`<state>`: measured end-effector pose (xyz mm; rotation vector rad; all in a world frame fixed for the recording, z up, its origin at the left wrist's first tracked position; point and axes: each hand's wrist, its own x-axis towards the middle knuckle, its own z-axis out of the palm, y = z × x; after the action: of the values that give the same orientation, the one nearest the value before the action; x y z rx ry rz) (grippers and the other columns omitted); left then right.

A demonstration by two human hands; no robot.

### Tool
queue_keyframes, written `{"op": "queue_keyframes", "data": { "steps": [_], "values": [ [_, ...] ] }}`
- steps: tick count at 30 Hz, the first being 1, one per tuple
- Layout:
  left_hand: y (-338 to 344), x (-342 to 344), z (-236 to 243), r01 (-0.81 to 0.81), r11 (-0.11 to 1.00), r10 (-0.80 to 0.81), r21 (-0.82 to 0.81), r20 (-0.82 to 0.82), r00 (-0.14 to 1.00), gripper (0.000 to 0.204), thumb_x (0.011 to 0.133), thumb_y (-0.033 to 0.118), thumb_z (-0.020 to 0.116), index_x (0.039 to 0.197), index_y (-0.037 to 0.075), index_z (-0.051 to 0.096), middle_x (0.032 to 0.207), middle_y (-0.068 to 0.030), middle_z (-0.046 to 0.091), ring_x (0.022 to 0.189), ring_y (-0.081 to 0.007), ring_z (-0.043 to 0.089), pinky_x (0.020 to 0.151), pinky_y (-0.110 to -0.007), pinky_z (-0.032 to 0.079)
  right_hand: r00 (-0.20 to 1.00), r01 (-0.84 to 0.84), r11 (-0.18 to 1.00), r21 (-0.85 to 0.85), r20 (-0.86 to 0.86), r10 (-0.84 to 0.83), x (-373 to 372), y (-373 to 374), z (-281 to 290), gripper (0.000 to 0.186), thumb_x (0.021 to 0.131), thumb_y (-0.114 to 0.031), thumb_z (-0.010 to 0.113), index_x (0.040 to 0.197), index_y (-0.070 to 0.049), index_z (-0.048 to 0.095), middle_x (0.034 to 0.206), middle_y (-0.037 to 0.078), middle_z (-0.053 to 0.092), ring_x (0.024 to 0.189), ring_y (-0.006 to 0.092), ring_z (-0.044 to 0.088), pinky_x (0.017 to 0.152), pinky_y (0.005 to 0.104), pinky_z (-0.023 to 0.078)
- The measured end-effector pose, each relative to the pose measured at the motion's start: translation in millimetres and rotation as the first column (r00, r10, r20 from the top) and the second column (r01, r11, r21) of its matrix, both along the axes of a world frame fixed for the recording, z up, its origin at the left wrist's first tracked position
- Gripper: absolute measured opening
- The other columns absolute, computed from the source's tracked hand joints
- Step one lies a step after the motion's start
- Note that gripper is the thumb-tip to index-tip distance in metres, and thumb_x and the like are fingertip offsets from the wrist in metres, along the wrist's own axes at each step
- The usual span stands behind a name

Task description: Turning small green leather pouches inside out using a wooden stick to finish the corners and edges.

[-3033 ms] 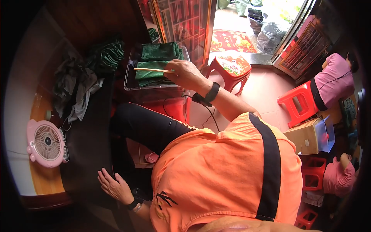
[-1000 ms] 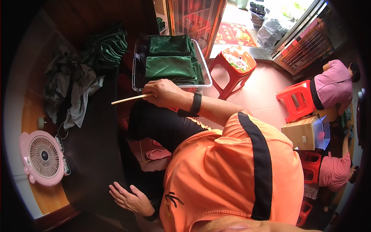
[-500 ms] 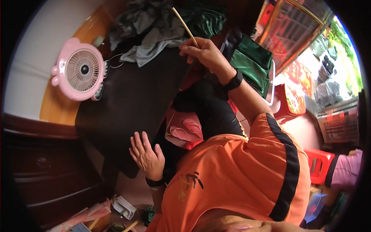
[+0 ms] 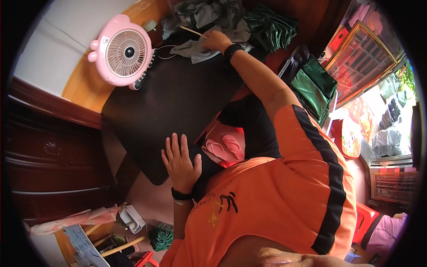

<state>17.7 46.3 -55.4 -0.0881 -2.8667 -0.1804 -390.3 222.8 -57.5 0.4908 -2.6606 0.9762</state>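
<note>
Head view: a thin pale stick (image 4: 192, 32) lies in the right hand (image 4: 218, 41) at 12 o'clock, the grip narrow and closed about one end, the free end pointing to 10 o'clock. Crumpled grey cloth (image 4: 196, 51) spreads around that hand on the dark bench (image 4: 164, 100); whether they touch, I cannot tell. Just beside it, at 1 o'clock, sits a pleated green cloth bundle (image 4: 269, 29). Beyond the right forearm, at 2 to 3 o'clock, a pale-rimmed bin (image 4: 332, 109) holds folded green cloths (image 4: 313, 89). The left hand (image 4: 181, 164), well apart from the stick, is flat and empty over the bench's edge toward 7 o'clock, thumb spread. A pink fan (image 4: 126, 51) stands near 10 o'clock; at 3 o'clock are plastic bags (image 4: 386, 143), their contents unclear.
</note>
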Motion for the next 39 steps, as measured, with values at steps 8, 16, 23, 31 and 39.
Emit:
{"op": "queue_keyframes", "data": {
  "steps": [8, 16, 23, 31, 39],
  "values": [
    [-3, 5, -1, -0.012, 1.0, 0.012, 0.028, -0.013, 1.0, 0.069, 0.074, 0.025, 0.061, 0.136, 0.007, 0.034, 0.141, -0.0163, 0.033, 0.131, -0.0352, 0.028, 0.103, -0.055, 0.022, 0.984, -0.089, 0.995, -0.036, -0.155, 0.082, 20, -5, 30, 0.021, 0.072, -0.026, 0.061, 0.086, -0.014, 0.07, 0.078, 0.011, 0.066, 0.074, 0.0305, 0.063, 0.069, 0.0388, 0.051],
    [-12, -3, 6, 0.091, 0.962, -0.065, 0.256, -0.109, 0.992, 0.051, 0.08, 0.021, 0.056, 0.126, 0.003, 0.046, 0.134, -0.0213, 0.039, 0.125, -0.039, 0.035, 0.101, -0.05, 0.029, 0.972, -0.212, 0.932, -0.293, -0.161, 0.17, 53, 5, 88, 0.019, 0.074, -0.023, 0.067, 0.086, -0.009, 0.069, 0.066, 0.004, 0.062, 0.059, 0.0123, 0.06, 0.057, 0.0259, 0.047],
    [-18, -62, 58, 0.375, 0.778, -0.144, 0.504, -0.438, 0.887, 0.04, 0.086, 0.013, 0.053, 0.124, -0.001, 0.047, 0.125, -0.0224, 0.048, 0.114, -0.0371, 0.047, 0.098, -0.041, 0.037, 0.791, -0.478, 0.678, -0.558, 0.061, 0.608, 130, -15, 124, 0.017, 0.083, -0.02, 0.064, 0.093, -0.007, 0.062, 0.067, -0.003, 0.056, 0.058, 0.0018, 0.051, 0.048, 0.0163, 0.032],
    [-31, -139, 52, 0.278, -0.021, -0.362, 0.96, -0.266, 0.894, 0.04, 0.084, 0.014, 0.055, 0.121, 0.0, 0.052, 0.112, -0.0076, 0.058, 0.099, -0.0141, 0.054, 0.087, -0.027, 0.041, 0.319, -0.482, 0.281, -0.83, 0.132, 0.938, 168, -40, 107, 0.011, 0.086, -0.013, 0.062, 0.094, -0.008, 0.057, 0.08, -0.001, 0.059, 0.059, 0.0023, 0.051, 0.043, 0.0136, 0.032],
    [-54, -166, 8, 0.095, -0.233, -0.029, 0.968, -0.105, 0.994, 0.01, 0.081, 0.011, 0.056, 0.074, 0.004, 0.059, 0.075, -0.0001, 0.056, 0.075, -0.0098, 0.052, 0.069, -0.023, 0.04, 0.844, -0.222, 0.669, -0.709, 0.204, 0.497, 142, -34, 56, 0.021, 0.083, -0.016, 0.062, 0.101, -0.005, 0.06, 0.082, 0.0, 0.061, 0.061, 0.0051, 0.053, 0.044, 0.0169, 0.034]
  ]
}}
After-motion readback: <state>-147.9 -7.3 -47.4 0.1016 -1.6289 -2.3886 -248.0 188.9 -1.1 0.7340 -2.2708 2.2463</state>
